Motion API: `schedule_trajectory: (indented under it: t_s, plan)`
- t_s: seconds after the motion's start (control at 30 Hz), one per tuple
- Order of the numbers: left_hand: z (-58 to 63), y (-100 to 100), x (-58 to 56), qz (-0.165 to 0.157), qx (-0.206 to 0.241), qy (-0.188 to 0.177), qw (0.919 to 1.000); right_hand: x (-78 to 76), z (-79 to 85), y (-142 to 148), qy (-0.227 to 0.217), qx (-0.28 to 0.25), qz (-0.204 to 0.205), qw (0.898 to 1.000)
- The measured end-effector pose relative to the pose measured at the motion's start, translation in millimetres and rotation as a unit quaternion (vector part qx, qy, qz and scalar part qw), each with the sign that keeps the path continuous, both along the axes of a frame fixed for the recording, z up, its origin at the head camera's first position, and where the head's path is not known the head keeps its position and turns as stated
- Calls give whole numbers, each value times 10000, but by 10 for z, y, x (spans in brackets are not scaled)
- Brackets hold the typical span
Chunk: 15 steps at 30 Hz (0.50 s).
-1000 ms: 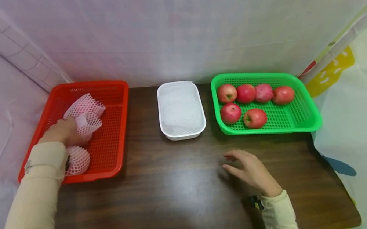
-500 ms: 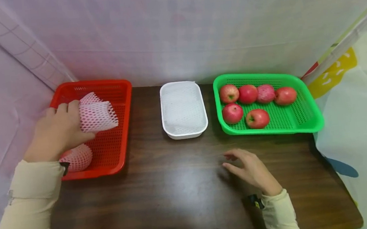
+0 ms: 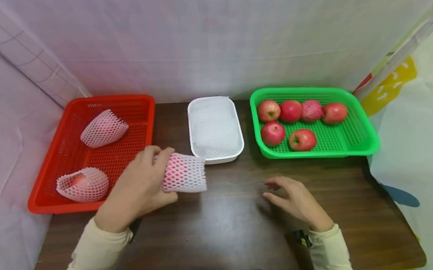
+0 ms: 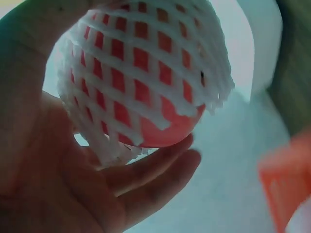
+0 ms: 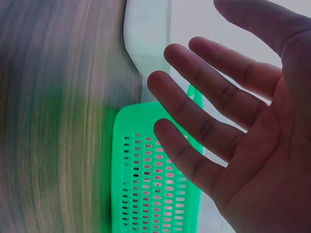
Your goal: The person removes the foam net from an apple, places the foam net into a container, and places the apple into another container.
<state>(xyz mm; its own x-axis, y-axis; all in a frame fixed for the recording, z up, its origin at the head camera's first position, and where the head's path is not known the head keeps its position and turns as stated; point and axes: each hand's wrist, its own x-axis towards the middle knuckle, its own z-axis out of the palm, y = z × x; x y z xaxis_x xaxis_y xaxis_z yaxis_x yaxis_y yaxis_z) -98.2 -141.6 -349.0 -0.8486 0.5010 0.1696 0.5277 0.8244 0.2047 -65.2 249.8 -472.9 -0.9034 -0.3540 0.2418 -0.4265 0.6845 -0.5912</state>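
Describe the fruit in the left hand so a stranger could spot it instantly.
On the brown table, find the white tray. By its near left corner, the left hand grips a reddish fruit in white netting. It is the only white-netted fruit outside the red basket.

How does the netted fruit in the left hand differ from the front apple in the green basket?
Covering: the netted fruit wears a white mesh sleeve; the front apple is bare.
Support: the netted fruit is held in the left hand; the front apple lies in the green basket, with no hand touching it.
Shared: both are red and rounded.
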Motion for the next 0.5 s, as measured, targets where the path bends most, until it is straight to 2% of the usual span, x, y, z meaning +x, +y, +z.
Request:
schedule_trajectory:
  t_s: [0.2, 0.37, 0.5]
  plan:
    - [-455, 365, 85, -50, 527, -970, 9939, 8, -11, 1, -125, -26, 0, 9999]
    - [-828, 559, 99, 8, 735, -1406, 9873, 12, -19, -10, -186, -69, 32, 9998]
    - [-1028, 651, 104, 74, 695, -1621, 9843, 20, -38, -14, -212, -139, 72, 9997]
